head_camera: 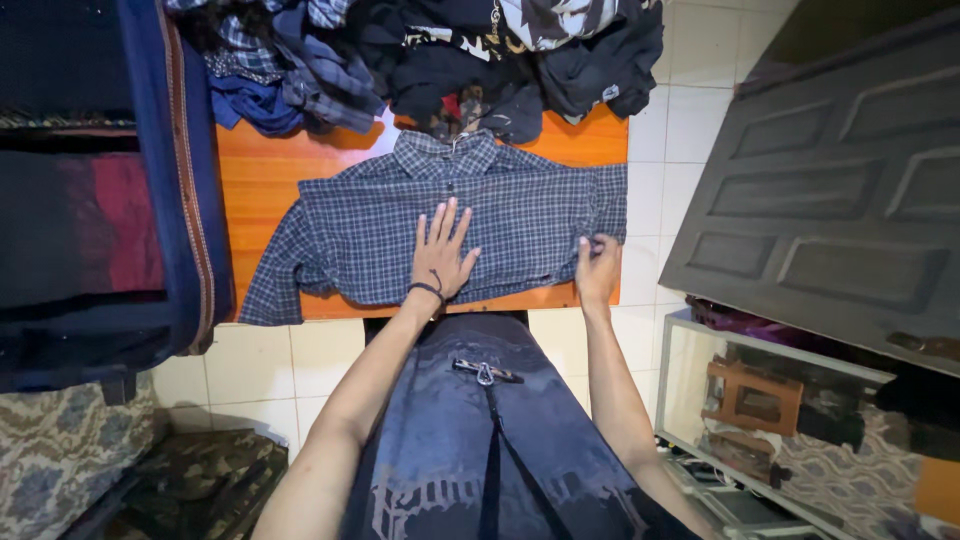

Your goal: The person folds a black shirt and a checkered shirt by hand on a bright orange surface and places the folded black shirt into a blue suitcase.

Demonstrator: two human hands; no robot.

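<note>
Checked shirt (440, 225) lies crosswise before us; our left hand (440, 255) presses flat mid-shirt, right hand (597, 268) pinches its right edge.

White tiled floor (260, 365) under an orange wooden table (255, 170), a dark panelled door (840, 190) leaning at right.

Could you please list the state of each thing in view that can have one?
Plaid shirt: spread flat on the orange table, collar away from the person, one sleeve hanging off the edge.
Left hand: open, palm pressed flat on the shirt.
Right hand: pinching the shirt's edge.
Clothes pile: heaped, unfolded, at the table's far end.
Dark door: cannot tell whether open or shut.
</note>
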